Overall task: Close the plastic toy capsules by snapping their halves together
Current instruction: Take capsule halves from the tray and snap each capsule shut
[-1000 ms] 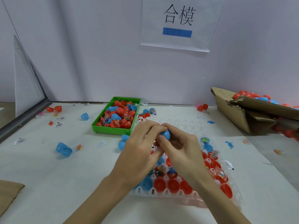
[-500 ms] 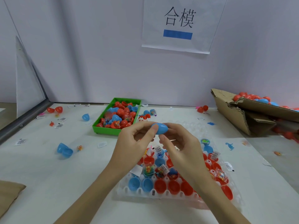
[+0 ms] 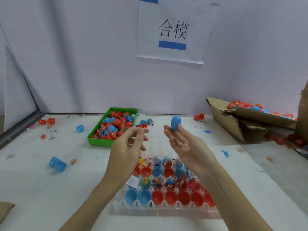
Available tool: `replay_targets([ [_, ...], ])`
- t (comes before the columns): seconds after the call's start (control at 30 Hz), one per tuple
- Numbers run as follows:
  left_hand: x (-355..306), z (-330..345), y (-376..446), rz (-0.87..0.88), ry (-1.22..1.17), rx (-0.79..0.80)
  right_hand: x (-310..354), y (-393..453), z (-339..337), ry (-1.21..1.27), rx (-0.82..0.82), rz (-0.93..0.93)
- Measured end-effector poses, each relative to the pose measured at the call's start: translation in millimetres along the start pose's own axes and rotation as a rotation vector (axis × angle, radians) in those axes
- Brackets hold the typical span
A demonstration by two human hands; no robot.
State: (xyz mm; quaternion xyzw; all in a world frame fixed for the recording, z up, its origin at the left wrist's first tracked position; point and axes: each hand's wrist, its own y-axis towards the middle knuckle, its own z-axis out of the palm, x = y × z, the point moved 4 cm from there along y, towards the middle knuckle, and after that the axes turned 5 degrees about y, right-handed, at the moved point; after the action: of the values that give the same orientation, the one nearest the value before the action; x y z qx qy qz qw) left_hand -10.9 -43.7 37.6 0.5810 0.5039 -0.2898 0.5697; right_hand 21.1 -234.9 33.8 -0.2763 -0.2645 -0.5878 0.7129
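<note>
A closed blue capsule is raised above the table, and my right hand holds it at the fingertips with the thumb against its lower side, palm turned up. My left hand hovers beside it, a short gap away, fingers loosely bent and holding nothing. Below both hands lies a clear white tray with rows of open red and blue capsule halves, several with small wrapped toys in them.
A green bin of red and blue capsule halves stands behind the left hand. A torn cardboard box of closed capsules lies at the right. Loose blue capsule pieces, red halves and small toys are scattered on the white table.
Both hands held the blue capsule together over the tray. They have since parted: the left hand let go, and the right hand lifted the capsule up and to the right.
</note>
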Motion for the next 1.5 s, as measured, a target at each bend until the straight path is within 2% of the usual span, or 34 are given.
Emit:
replay_targets([
  [0.07, 1, -3, 1, 0.002, -0.01, -0.017, 28, 21, -5, 0.212, 0.005, 0.06],
  [0.2, 4, -6, 3, -0.016, -0.003, -0.017, 104, 69, -15, 0.337, -0.132, -0.124],
  [0.3, 4, -9, 4, -0.018, -0.001, -0.019, 138, 92, -31, 0.285, -0.246, -0.226],
  [0.43, 7, -14, 9, -0.02, -0.002, -0.029, 123, 95, -46, 0.036, -0.316, -0.18],
  [0.5, 8, -15, 10, -0.017, -0.006, -0.03, 101, 89, -52, -0.203, -0.321, -0.174],
  [0.53, 9, -15, 11, -0.017, -0.005, -0.029, 90, 83, -54, -0.399, -0.322, -0.178],
  [0.67, 9, -13, 10, -0.005, 0.0, -0.016, 75, 68, -59, -1.583, -0.242, -0.188],
  [0.73, 9, -13, 10, 0.001, 0.015, -0.015, 84, 63, -60, -1.832, -0.177, -0.14],
  [0.83, 8, -13, 10, 0.013, 0.024, -0.018, 95, 56, -68, -2.002, -0.099, 0.066],
  [0.9, 7, -13, 10, 0.021, 0.034, -0.019, 97, 54, -74, -2.049, -0.071, 0.124],
  [1.23, 10, -9, 8, -0.012, 0.066, -0.024, 96, 51, -78, -1.941, 0.012, 0.204],
  [1.5, 9, -10, 9, 0.003, 0.076, -0.02, 92, 46, -82, -1.996, 0.015, 0.015],
])
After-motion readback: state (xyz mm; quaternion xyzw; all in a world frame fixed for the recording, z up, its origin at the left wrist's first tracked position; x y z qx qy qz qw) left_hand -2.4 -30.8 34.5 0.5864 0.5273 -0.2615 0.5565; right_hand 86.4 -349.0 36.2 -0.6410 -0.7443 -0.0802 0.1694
